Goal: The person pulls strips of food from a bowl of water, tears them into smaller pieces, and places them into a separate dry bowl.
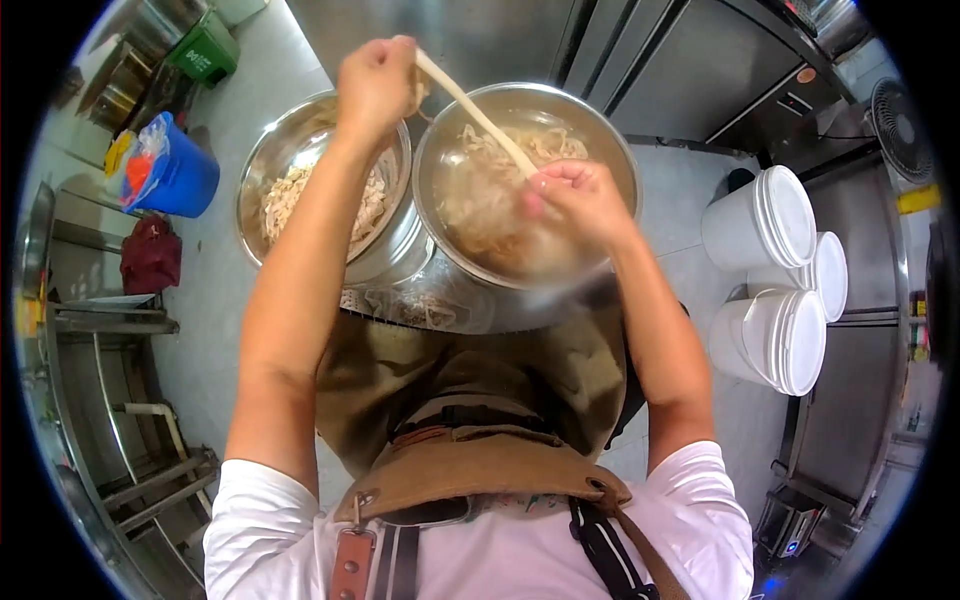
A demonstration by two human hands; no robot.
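A long, straight pale strip (472, 107), possibly a length of intestine, runs between my two hands. My left hand (374, 85) is closed on its upper end, above the gap between two steel bowls, and a small brownish bit hangs beside those fingers. My right hand (580, 200) pinches the lower end over the right steel bowl (628, 170). Cloudy water (460, 195) fills that bowl, with pale, soft-looking pieces (500, 150) in it. Partly behind my left forearm, the left steel bowl (250, 190) holds a heap of pale pieces (290, 205).
White lidded buckets (765, 340) stand on the floor at the right. A blue bin (185, 170) with bags in it is at the left, with a green bin (207, 48) farther back. Steel cabinets (700, 80) line the far side. A fan (900, 125) is at the right edge.
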